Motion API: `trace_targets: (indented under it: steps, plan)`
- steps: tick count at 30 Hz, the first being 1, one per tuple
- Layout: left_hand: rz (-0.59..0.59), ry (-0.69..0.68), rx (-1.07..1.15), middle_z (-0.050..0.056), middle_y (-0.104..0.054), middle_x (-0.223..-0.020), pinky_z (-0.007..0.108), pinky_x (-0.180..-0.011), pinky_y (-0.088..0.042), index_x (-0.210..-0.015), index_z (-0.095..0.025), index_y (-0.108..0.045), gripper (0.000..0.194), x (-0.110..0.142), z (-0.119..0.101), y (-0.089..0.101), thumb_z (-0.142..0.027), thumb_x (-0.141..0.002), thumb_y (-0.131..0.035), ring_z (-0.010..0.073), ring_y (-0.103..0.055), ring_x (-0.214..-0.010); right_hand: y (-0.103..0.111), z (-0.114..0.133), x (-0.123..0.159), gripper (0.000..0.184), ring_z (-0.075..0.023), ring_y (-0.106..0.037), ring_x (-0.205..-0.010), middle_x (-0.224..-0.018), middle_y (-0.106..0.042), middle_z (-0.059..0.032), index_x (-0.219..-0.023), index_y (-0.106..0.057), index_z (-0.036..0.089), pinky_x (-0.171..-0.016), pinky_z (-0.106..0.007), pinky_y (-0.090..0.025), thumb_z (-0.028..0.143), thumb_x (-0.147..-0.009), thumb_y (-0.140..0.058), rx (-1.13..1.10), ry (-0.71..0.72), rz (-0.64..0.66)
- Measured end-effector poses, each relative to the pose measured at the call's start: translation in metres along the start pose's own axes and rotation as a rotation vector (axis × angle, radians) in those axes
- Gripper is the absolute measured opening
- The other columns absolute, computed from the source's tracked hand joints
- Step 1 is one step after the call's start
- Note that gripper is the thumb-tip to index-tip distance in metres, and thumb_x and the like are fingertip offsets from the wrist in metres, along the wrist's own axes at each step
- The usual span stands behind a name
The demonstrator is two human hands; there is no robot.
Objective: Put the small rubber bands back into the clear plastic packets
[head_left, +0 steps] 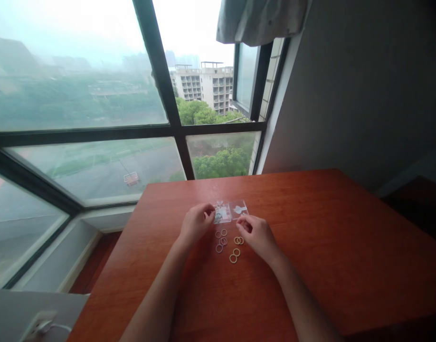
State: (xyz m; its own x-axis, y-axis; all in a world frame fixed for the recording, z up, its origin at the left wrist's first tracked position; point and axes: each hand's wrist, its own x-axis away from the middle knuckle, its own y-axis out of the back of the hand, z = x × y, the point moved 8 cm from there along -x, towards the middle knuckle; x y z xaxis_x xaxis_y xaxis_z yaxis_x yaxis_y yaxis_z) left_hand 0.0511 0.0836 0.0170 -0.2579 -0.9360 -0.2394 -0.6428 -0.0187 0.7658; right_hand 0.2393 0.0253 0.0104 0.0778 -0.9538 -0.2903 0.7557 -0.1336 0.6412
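A small clear plastic box (pixel 223 213) lies opened out on the table, with small things inside too fine to name. Its clear lid (pixel 239 209) carries a pale printed shape. At the box's left edge, my left hand (pixel 198 222) is closed, thumb and fingers gripping the edge. My right hand (pixel 256 233) is closed in a pinch by the lid's lower edge; what it holds, if anything, is hidden. Between my wrists lie several small rings that look like hair ties: pinkish-lavender rings (pixel 219 248) on the left, pale yellow rings (pixel 233 259) on the right.
The reddish-brown wooden table (pixel 328 247) stretches widely to the right. Beyond its back edge stand a dark-framed window (pixel 175 95) and a grey curtain (pixel 260 21). A wall socket with a white plug (pixel 44 327) is at the lower left.
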Motion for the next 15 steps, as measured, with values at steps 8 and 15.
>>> trace_targets:
  steps: [8,15]
  plan:
    - [-0.016,0.006,-0.004,0.002,-0.068,-0.075,0.022,-0.059,-0.038,-0.08,-0.02,-0.068,0.015,0.0,-0.001,0.006,-0.028,-0.082,-0.056,0.0131,-0.056,-0.063,-0.011,-0.007,0.006,0.011,-0.0119,-0.055,-0.054,-0.059,-0.062,0.0027,-0.077,-0.069,0.022,-0.052,-0.021,-0.034,0.017,-0.075,-0.059,0.057,-0.045,0.25]
    - [-0.022,0.008,0.002,0.002,-0.068,-0.074,0.022,-0.059,-0.038,-0.08,-0.02,-0.068,0.015,0.0,-0.003,0.009,-0.028,-0.082,-0.056,0.0131,-0.056,-0.063,-0.016,-0.008,0.01,0.009,-0.0109,-0.055,-0.055,-0.062,-0.063,0.0036,-0.078,-0.07,0.023,-0.051,-0.021,-0.031,0.017,-0.074,-0.064,0.087,-0.072,0.302]
